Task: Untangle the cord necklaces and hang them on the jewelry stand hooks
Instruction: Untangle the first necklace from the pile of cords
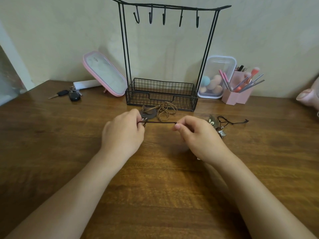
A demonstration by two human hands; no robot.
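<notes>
A dark brown cord necklace is stretched taut between both hands above the wooden table. My left hand pinches its left end, and my right hand pinches its right end. Behind them a tan cord necklace with a round dark pendant lies in a loose tangle at the foot of the black wire jewelry stand. The stand's several hooks are bare. A third necklace with a black cord and small charms lies just right of my right hand.
The stand's wire basket sits at the back centre. A pink-framed mirror leans to its left, with keys further left. A clear box of sponges and a pink brush holder stand at the right.
</notes>
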